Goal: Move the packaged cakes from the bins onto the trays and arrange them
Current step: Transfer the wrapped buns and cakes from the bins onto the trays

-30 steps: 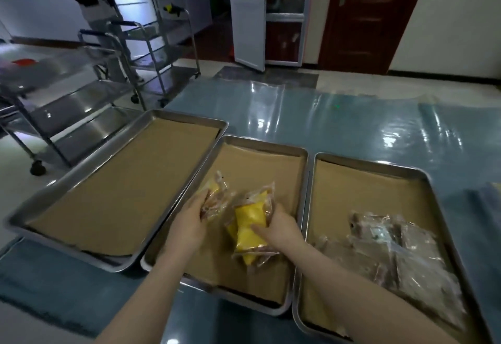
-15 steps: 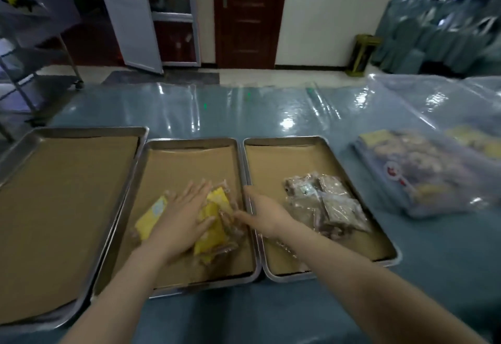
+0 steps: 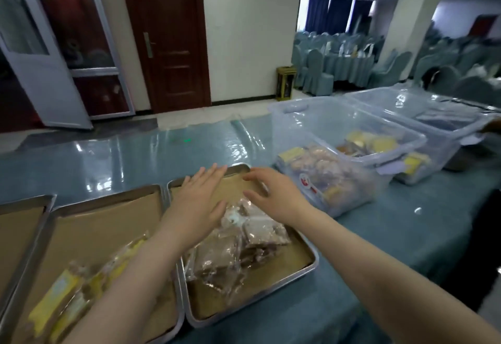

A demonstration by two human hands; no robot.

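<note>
Three metal trays lined with brown paper sit side by side. The right tray (image 3: 311, 261) holds a heap of brown packaged cakes (image 3: 244, 246). The middle tray (image 3: 108, 194) holds yellow packaged cakes (image 3: 81, 289) at its near end. My left hand (image 3: 195, 202) hovers flat and open over the right tray's far half, above the brown packs. My right hand (image 3: 273, 194) is open beside it, fingers spread, over the tray's far right edge. Neither hand holds anything. A clear bin (image 3: 325, 132) with more packaged cakes stands to the right.
A second clear bin (image 3: 433, 116) stands further right. The left tray (image 3: 24, 202) shows only a corner. The table has a shiny teal cover (image 3: 135, 154). A brown door, a glass door and rows of covered chairs lie beyond.
The view has swung right. Both hands have left the yellow packs on the middle tray and moved over the right tray, open and empty.
</note>
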